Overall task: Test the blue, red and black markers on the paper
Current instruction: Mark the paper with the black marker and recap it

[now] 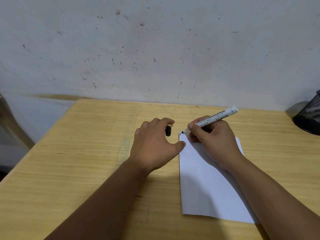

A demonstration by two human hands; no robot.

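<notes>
A white sheet of paper [207,184] lies on the wooden table [86,153], right of centre. My right hand [213,137] grips an uncapped black marker [214,118] with a white printed barrel; its tip touches the paper's top left corner, beside short blue and red strokes [181,134]. My left hand [154,144] rests on the table left of the paper, its thumb pressing the sheet's left edge, its fingers curled on a black cap [168,131]. No blue or red marker is visible.
A black mesh holder [310,116] stands at the right edge against the stained white wall [155,49]. Part of a plastic chair [10,122] shows at the far left, beyond the table's left edge.
</notes>
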